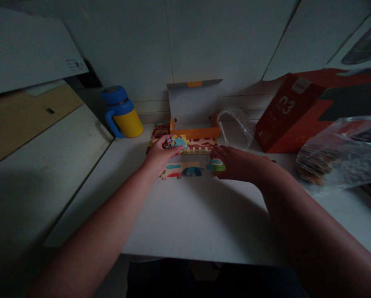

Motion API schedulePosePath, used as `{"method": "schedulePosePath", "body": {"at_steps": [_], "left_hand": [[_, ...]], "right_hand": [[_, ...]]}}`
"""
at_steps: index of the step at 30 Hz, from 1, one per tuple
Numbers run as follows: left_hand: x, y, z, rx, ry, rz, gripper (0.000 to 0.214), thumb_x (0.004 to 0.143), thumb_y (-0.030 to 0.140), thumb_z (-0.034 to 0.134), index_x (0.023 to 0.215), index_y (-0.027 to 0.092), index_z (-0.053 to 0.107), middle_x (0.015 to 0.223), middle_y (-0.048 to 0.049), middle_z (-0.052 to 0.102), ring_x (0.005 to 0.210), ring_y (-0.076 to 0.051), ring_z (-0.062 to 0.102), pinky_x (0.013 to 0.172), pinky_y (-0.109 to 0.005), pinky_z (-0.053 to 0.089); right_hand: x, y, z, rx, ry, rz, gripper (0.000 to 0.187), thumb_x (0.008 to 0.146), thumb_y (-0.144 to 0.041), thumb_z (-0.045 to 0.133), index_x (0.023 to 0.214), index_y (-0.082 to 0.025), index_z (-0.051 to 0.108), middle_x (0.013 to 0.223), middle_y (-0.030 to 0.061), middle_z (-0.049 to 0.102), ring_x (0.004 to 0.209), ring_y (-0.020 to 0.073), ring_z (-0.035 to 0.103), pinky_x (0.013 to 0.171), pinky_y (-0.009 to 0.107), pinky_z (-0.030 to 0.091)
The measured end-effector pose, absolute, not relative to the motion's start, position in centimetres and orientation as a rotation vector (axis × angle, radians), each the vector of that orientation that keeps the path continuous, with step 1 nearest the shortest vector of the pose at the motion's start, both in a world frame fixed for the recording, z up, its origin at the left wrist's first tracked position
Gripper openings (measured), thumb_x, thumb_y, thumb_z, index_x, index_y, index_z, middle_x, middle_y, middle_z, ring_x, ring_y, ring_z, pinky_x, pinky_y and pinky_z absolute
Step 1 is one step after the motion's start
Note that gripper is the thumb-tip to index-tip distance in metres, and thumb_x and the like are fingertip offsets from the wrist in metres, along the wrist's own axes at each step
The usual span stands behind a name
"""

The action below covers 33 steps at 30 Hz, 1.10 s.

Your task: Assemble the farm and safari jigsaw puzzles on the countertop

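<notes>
- jug sits left of the open carton
- loose plastic's just right of it, other box further right
- puzzle strip's out front of it

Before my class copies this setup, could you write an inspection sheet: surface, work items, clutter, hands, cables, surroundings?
Surface: white table, dimly lit, arm shadows across it.
Work items: a strip of picture pieces lies flat; behind it, an orange-edged box stands with its lid up.
Clutter: blue-and-yellow mug, clear plastic wrap, red box, clear bag with unclear contents.
Left hand: holds colourful pieces.
Right hand: at a blue-and-green piece; how firmly gripped, unclear.
Cables: nothing seen.
Surroundings: pale wall behind.
</notes>
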<state>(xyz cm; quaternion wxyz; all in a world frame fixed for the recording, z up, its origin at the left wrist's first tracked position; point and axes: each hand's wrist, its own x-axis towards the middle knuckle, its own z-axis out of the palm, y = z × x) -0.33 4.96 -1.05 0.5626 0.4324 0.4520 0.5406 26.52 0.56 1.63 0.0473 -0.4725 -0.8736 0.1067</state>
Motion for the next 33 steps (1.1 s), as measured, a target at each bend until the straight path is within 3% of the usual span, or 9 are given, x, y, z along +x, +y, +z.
{"method": "schedulePosePath", "body": {"at_steps": [5, 11, 19, 26, 33], "left_hand": [[-0.29, 4.9, -0.96, 1.01, 1.052, 1.271, 0.058, 0.061, 0.012, 0.091, 0.113, 0.018, 0.067, 0.103, -0.0046, 0.073, 0.09, -0.016, 0.071, 0.082, -0.03, 0.06], [-0.38, 5.1, -1.18, 1.008, 1.045, 1.27, 0.062, 0.059, 0.012, 0.092, 0.115, 0.018, 0.066, 0.104, -0.0047, 0.074, 0.091, -0.016, 0.071, 0.083, -0.031, 0.061], [-0.33, 5.12, -1.33, 1.017, 1.054, 1.278, 0.061, 0.061, 0.012, 0.091, 0.115, 0.018, 0.065, 0.106, -0.0055, 0.073, 0.092, -0.017, 0.072, 0.082, -0.032, 0.061], [-0.29, 5.04, -1.26, 1.016, 1.059, 1.277, 0.058, 0.063, 0.009, 0.089, 0.115, 0.018, 0.065, 0.107, -0.0055, 0.073, 0.091, -0.017, 0.072, 0.08, -0.03, 0.062], [-0.29, 5.12, -1.48, 1.023, 1.071, 1.268, 0.057, 0.063, 0.01, 0.09, 0.114, 0.019, 0.066, 0.107, -0.0052, 0.073, 0.091, -0.017, 0.072, 0.08, -0.03, 0.062]], "right_hand": [[26.3, 0.55, 1.01, -1.344, -2.672, 0.335, 0.051, 0.077, -0.026, 0.073, 0.124, -0.019, 0.055, 0.127, 0.0153, 0.066, 0.114, 0.0316, 0.067, 0.103, 0.044, 0.051], [26.18, 0.51, 1.55, -1.325, -2.644, 0.459, 0.055, 0.07, -0.018, 0.074, 0.121, -0.022, 0.055, 0.127, 0.0125, 0.065, 0.117, 0.03, 0.065, 0.102, 0.041, 0.051], [25.76, 0.52, 1.82, -1.26, -2.683, 0.488, 0.045, 0.076, -0.018, 0.073, 0.119, -0.021, 0.062, 0.127, 0.0127, 0.065, 0.117, 0.0283, 0.065, 0.104, 0.039, 0.051], [25.62, 0.65, 1.47, -1.165, -2.708, 0.456, 0.034, 0.077, -0.016, 0.071, 0.11, -0.022, 0.071, 0.117, 0.0103, 0.069, 0.105, 0.0255, 0.068, 0.099, 0.037, 0.053], [25.5, 0.43, 1.33, -1.168, -2.711, 0.452, 0.027, 0.086, -0.034, 0.074, 0.112, -0.024, 0.071, 0.118, 0.0093, 0.069, 0.105, 0.0259, 0.068, 0.1, 0.04, 0.052]]}}
